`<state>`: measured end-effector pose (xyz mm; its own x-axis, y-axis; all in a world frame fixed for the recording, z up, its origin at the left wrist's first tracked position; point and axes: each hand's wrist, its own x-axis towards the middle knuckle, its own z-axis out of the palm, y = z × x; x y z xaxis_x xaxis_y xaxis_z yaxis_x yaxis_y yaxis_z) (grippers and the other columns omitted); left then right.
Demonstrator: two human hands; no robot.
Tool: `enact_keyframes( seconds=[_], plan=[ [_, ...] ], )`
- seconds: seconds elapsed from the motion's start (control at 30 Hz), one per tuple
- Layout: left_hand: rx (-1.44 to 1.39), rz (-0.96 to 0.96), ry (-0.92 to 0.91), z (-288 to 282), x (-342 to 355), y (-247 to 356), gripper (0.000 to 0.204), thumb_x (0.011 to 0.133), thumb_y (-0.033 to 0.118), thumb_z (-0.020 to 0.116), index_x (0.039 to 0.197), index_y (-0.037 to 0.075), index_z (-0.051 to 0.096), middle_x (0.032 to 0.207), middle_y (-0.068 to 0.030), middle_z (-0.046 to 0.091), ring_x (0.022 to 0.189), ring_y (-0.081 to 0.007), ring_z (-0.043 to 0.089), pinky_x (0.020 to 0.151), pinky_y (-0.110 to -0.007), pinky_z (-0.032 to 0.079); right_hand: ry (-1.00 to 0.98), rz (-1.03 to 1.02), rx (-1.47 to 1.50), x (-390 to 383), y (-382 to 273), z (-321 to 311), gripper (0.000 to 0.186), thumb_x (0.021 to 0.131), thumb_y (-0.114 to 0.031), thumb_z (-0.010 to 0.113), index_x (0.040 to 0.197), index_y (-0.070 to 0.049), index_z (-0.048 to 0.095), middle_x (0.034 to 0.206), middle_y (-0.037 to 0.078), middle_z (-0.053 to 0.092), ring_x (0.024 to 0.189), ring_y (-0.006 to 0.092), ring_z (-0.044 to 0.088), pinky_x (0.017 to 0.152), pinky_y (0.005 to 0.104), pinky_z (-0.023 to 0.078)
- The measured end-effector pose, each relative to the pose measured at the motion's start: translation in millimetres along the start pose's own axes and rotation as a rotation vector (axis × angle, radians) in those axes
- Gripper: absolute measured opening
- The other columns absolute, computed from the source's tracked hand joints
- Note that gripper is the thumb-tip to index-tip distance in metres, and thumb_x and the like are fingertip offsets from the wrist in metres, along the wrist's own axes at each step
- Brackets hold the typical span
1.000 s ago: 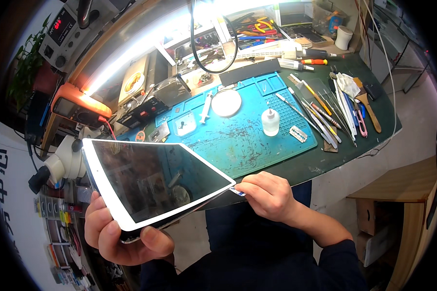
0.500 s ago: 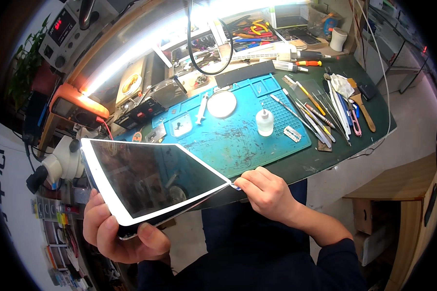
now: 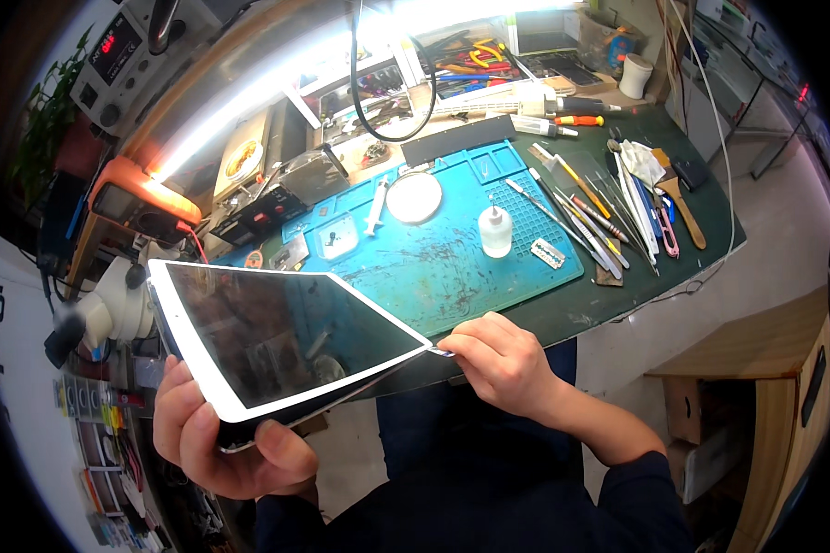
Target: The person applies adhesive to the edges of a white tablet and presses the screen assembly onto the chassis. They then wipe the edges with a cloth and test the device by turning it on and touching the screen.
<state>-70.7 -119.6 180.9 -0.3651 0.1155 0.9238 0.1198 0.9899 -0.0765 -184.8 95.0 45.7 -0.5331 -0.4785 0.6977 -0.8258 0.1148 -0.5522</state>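
Observation:
A white-framed tablet [image 3: 277, 336] is tilted over the bench's front, with a gap between its screen panel and the dark back part along the near edge. My left hand [image 3: 231, 447] grips the near-left end, fingers and thumb wrapped round it. My right hand [image 3: 503, 364] is closed in a pinch on a thin small pick [image 3: 441, 351] at the tablet's right corner; its exact shape is mostly hidden by the fingers. Beyond the tablet, a blue silicone mat [image 3: 415, 276] carries a squeeze bottle [image 3: 495, 238], a razor blade [image 3: 548, 253], a syringe [image 3: 376, 206] and a round white dish [image 3: 413, 196].
Several tweezers and brushes [image 3: 632, 203] lie at the bench's right. An orange multimeter [image 3: 134, 198] and white microscope part [image 3: 115, 304] are at left. A cable loop [image 3: 392, 129] hangs above the bench. A wooden cabinet [image 3: 729, 355] stands at lower right.
The tablet and both hands have shifted slightly left and up in the picture, as have the bench and its contents. The grips look the same.

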Motion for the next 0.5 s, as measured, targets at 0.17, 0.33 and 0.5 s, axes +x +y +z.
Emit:
enact_keyframes(
  seconds=[0.17, 0.33, 0.5],
  plan=[
    [-0.007, 0.007, 0.022, 4.0, -1.3, -2.0, 0.042, 0.093, 0.034, 0.058, 0.121, 0.004, 0.051, 0.111, -0.0141, 0.054, 0.105, -0.0317, 0.059, 0.102, -0.054, 0.047, -0.026, 0.018, -0.016, 1.0, 0.1, -1.8, 0.026, 0.078, 0.005, 0.07, 0.102, -0.003, 0.068, 0.092, 0.008, 0.065, 0.077, 0.0259, 0.063, 0.066, 0.0355, 0.053],
    [-0.029, 0.015, 0.037, 5.3, -3.4, -5.4, 0.041, 0.093, 0.036, 0.056, 0.12, 0.006, 0.05, 0.106, -0.0111, 0.052, 0.101, -0.0279, 0.057, 0.104, -0.053, 0.047, 0.068, 0.181, -0.182, 17.0, 4.3, -31.9, 0.037, 0.086, 0.003, 0.068, 0.122, -0.004, 0.065, 0.093, 0.013, 0.065, 0.082, 0.0319, 0.063, 0.071, 0.0414, 0.052],
    [-0.075, -0.039, 0.227, 11.0, -21.6, -7.6, 0.04, 0.092, 0.037, 0.057, 0.12, 0.009, 0.05, 0.103, -0.0073, 0.048, 0.099, -0.024, 0.057, 0.112, -0.053, 0.045, 0.13, 0.326, -0.84, 35.9, 39.6, -63.5, 0.049, 0.089, -0.018, 0.075, 0.133, -0.002, 0.06, 0.118, 0.015, 0.062, 0.105, 0.032, 0.06, 0.091, 0.0458, 0.048]
  ],
)
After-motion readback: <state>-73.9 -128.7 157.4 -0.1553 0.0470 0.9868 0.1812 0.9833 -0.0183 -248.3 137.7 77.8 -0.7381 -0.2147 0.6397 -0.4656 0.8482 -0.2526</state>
